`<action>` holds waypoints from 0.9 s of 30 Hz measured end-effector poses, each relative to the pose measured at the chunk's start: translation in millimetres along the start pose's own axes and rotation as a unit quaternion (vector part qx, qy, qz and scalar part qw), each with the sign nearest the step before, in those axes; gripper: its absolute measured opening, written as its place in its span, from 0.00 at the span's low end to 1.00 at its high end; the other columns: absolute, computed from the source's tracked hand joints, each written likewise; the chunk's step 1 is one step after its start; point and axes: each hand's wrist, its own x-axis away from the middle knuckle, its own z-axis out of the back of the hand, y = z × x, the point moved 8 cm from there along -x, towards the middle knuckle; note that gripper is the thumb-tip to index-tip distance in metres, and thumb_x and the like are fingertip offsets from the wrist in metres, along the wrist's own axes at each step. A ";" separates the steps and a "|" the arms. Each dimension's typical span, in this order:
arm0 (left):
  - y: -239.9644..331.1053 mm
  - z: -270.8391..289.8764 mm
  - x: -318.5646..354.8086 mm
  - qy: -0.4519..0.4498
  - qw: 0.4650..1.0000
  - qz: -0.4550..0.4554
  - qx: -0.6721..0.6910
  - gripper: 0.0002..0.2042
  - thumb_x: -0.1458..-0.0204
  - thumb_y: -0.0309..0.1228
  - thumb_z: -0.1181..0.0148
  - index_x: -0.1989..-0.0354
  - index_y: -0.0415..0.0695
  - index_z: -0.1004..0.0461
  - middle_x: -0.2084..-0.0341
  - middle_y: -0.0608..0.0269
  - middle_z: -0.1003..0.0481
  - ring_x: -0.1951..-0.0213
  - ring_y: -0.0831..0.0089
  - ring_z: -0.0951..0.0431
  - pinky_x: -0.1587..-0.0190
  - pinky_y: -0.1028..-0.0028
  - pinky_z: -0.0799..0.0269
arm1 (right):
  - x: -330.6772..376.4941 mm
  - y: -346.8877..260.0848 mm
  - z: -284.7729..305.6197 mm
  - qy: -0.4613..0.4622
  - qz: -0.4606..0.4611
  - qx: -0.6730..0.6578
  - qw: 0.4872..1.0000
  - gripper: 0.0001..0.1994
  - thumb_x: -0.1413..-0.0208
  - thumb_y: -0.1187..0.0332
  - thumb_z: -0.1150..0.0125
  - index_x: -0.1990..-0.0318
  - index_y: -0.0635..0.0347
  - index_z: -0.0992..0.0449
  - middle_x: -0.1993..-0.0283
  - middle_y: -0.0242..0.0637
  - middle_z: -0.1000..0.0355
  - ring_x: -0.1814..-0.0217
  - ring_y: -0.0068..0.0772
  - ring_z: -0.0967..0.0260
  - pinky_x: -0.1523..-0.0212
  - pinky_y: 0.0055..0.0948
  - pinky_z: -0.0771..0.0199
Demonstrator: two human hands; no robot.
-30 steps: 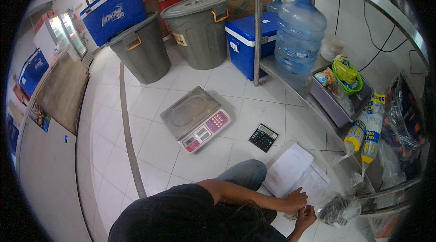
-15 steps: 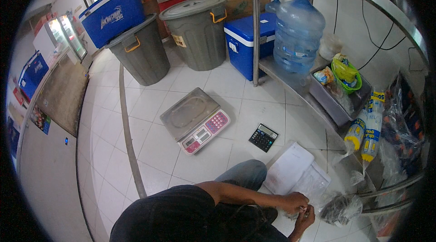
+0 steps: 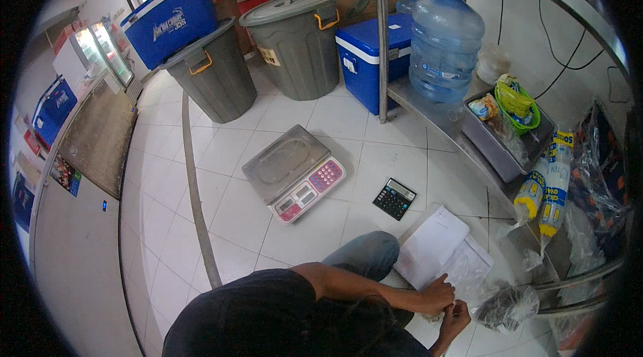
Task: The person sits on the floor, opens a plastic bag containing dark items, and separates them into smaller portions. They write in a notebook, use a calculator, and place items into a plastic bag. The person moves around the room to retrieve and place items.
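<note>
A person's left hand point(image 3: 437, 295) and right hand point(image 3: 457, 317) meet low over a white tiled floor point(image 3: 375, 156), fingers bent and bunched together; whatever sits between the fingertips is hidden, and whether either hand is clamped on it cannot be told. Just to their right lies a clear plastic bag point(image 3: 507, 310) with dark contents. White papers point(image 3: 432, 242) are spread just beyond the hands. Farther out rest a black calculator point(image 3: 394, 199) and a pink-and-white scale point(image 3: 295, 173). At the back, a blue cooler point(image 3: 169, 21) tops a gray bin point(image 3: 218, 82); at right, a large water jug point(image 3: 445, 42) stands on a metal shelf point(image 3: 429, 110).
</note>
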 end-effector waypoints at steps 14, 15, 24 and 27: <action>-0.8 -11.6 5.5 0.009 0.986 -0.100 0.131 0.07 0.58 0.32 0.35 0.73 0.44 0.26 0.71 0.58 0.29 0.65 0.54 0.25 0.62 0.55 0.34 | 9.1 23.6 -7.4 -0.004 0.069 0.012 0.998 0.12 0.44 0.62 0.38 0.67 0.64 0.27 0.79 0.32 0.35 0.78 0.20 0.41 0.78 0.26 0.42; -0.2 -4.6 5.5 0.024 0.984 -0.108 0.143 0.07 0.59 0.31 0.34 0.74 0.45 0.27 0.73 0.60 0.30 0.67 0.56 0.26 0.63 0.57 0.36 | 7.8 19.6 -6.8 -0.007 0.079 0.009 0.997 0.13 0.43 0.62 0.39 0.67 0.64 0.28 0.79 0.31 0.34 0.78 0.18 0.42 0.78 0.24 0.42; -4.4 23.5 2.0 0.013 0.936 -0.171 0.307 0.06 0.53 0.26 0.38 0.76 0.39 0.28 0.78 0.55 0.32 0.71 0.52 0.27 0.68 0.56 0.38 | -5.7 54.6 -15.4 0.001 0.040 -0.096 0.995 0.18 0.44 0.56 0.37 0.68 0.65 0.30 0.79 0.22 0.46 0.76 0.16 0.52 0.78 0.22 0.53; -20.6 11.9 -0.8 -0.018 0.945 -0.102 0.310 0.06 0.55 0.28 0.37 0.76 0.40 0.27 0.77 0.56 0.30 0.70 0.53 0.26 0.67 0.57 0.35 | -8.5 57.1 -18.0 -0.010 0.029 -0.072 0.997 0.14 0.47 0.63 0.38 0.68 0.66 0.30 0.78 0.24 0.46 0.76 0.15 0.52 0.78 0.22 0.53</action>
